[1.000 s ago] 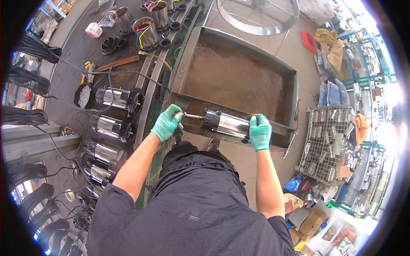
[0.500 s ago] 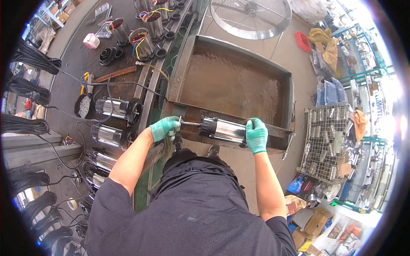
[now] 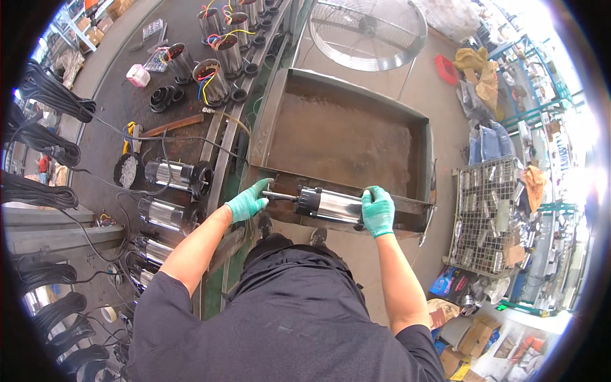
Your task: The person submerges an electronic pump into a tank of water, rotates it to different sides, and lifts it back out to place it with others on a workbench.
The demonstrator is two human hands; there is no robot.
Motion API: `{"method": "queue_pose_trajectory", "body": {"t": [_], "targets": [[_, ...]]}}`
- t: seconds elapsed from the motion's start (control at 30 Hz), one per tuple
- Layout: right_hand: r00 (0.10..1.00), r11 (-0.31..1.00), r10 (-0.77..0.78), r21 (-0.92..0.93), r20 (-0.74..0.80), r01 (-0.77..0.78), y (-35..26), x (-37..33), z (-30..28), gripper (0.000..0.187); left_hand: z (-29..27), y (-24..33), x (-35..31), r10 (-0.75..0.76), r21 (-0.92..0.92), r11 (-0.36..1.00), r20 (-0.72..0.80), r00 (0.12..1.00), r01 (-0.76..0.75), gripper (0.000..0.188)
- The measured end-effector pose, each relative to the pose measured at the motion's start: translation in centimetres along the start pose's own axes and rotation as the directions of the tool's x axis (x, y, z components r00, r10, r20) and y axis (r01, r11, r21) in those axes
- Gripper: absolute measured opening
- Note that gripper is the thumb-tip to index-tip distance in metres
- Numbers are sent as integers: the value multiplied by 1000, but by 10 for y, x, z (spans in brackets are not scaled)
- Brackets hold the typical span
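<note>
A silver cylindrical pump with black ends lies sideways over the near ledge of a metal water tank. My right hand, in a green glove, is closed around the pump's right end. At its left end, a thin T-handle wrench reaches into the black end piece. My left hand, also gloved in green, holds the wrench by its crossbar, with fingers above and thumb below. The wrench's tip is hidden inside the black end piece.
On the bench to the left, more pumps lie in a row near a hammer and open motor cylinders with coloured wires. Black cable coils hang at far left. Beyond the tank stands a large fan; a wire cage is at right.
My left hand has turned about the wrench's crossbar, its fingers now stretched further over it. The pump stays in my right hand. The whole view has shifted slightly.
</note>
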State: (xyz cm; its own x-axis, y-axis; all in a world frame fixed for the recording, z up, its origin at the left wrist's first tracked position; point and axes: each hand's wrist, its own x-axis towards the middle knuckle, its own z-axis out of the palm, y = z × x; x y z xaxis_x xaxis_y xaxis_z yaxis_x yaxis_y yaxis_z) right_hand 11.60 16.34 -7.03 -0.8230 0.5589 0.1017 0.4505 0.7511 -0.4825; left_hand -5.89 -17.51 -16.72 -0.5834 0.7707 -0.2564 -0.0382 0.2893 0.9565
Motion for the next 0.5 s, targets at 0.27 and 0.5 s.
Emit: {"method": "queue_pose_trajectory", "body": {"t": [0.27,0.5], "targets": [[999,999,-35,-21,-7,35,5,-4,1,13,11,13,7,-86,-32,996,-105,991,83,29],[998,998,-62,-20,-29,61,5,0,4,12,-17,4,10,-194,-386,882,226,955,270,57]]}}
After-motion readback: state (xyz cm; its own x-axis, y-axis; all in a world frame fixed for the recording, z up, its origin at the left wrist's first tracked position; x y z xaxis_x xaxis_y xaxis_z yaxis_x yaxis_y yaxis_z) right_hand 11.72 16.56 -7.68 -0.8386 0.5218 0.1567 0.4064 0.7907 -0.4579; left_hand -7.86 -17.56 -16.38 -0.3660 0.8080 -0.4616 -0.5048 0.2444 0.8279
